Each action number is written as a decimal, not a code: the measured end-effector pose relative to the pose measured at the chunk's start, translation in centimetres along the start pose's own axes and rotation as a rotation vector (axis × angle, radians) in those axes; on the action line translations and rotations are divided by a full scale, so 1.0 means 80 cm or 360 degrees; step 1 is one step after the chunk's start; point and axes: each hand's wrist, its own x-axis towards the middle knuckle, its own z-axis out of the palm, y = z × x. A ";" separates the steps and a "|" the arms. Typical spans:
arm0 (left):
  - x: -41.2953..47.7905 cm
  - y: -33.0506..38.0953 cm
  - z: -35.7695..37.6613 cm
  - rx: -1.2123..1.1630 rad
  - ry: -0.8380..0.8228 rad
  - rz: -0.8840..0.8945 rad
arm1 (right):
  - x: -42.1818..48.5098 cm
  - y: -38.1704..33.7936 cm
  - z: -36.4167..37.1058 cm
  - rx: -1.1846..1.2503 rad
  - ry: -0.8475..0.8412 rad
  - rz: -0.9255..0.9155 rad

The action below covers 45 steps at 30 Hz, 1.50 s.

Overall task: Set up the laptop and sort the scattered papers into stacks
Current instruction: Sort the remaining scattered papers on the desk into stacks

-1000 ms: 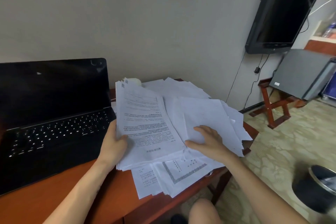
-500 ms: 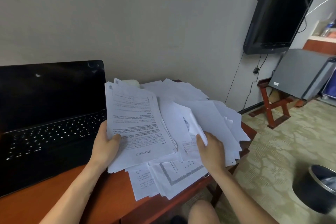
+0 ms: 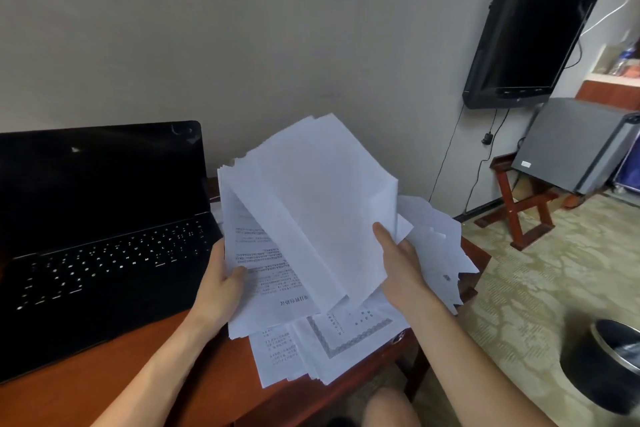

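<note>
The desk point(image 3: 86, 392) carries the opened laptop point(image 3: 104, 218) on its left, screen dark, set aside from the sorting. To the right, loose papers point(image 3: 349, 333) are heaped, overhanging the desk's edge. A printed sheaf point(image 3: 263, 270) is held tilted above them, pinched at its left edge in the grip of the left hand point(image 3: 221, 288), probably as the collecting stack. Blank-backed sheets point(image 3: 322, 211), pinched near a corner by the right hand point(image 3: 401, 263), are laid across it, apparently for adding.

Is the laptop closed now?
No, the laptop stands open, with its dark screen upright and its keyboard showing.
</note>
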 end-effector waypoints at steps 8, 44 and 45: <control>0.001 0.000 0.004 -0.0021 0.0026 -0.0105 | -0.004 0.050 0.000 -0.0614 -0.0147 -0.0108; 0.005 -0.012 0.013 0.0259 0.0176 0.0097 | 0.036 0.087 -0.003 -0.1436 0.0301 -0.0634; 0.005 -0.012 0.014 0.0272 0.0174 0.0106 | 0.036 0.087 -0.004 -0.1450 0.0307 -0.0608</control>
